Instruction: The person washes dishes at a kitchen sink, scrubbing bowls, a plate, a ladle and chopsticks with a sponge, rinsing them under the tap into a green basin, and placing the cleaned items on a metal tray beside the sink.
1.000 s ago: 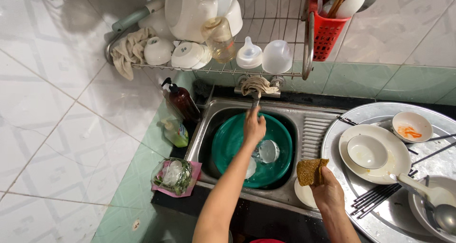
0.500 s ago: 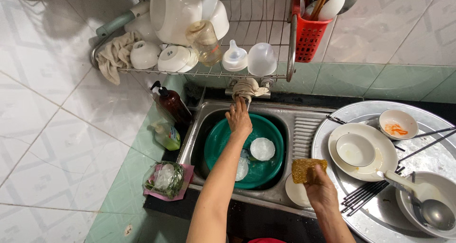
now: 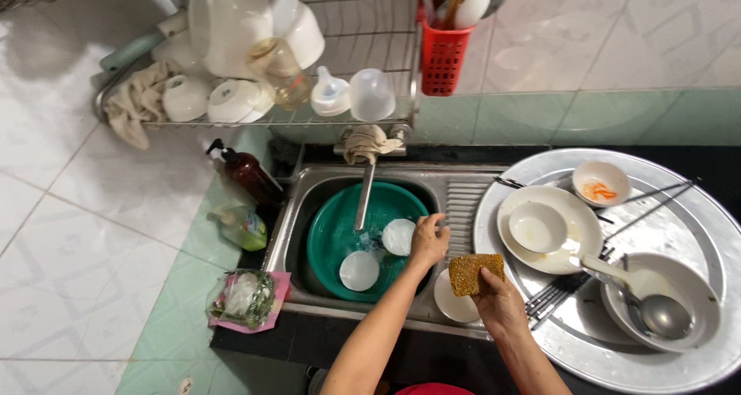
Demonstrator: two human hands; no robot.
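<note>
Bowls [image 3: 231, 24] and cups [image 3: 235, 100] are being held in the wall rack [image 3: 370, 63]; dirty dishes [image 3: 546, 229] and chopsticks [image 3: 556, 294] are being kept on a round metal tray [image 3: 695, 233].

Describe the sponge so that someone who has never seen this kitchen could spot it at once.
Start at the steel sink with the green basin in it. At the sink's front right corner, the right hand holds the sponge above a small white dish. It is the only flat, golden-brown, glittery rectangle there; everything around it is white crockery or metal.
</note>
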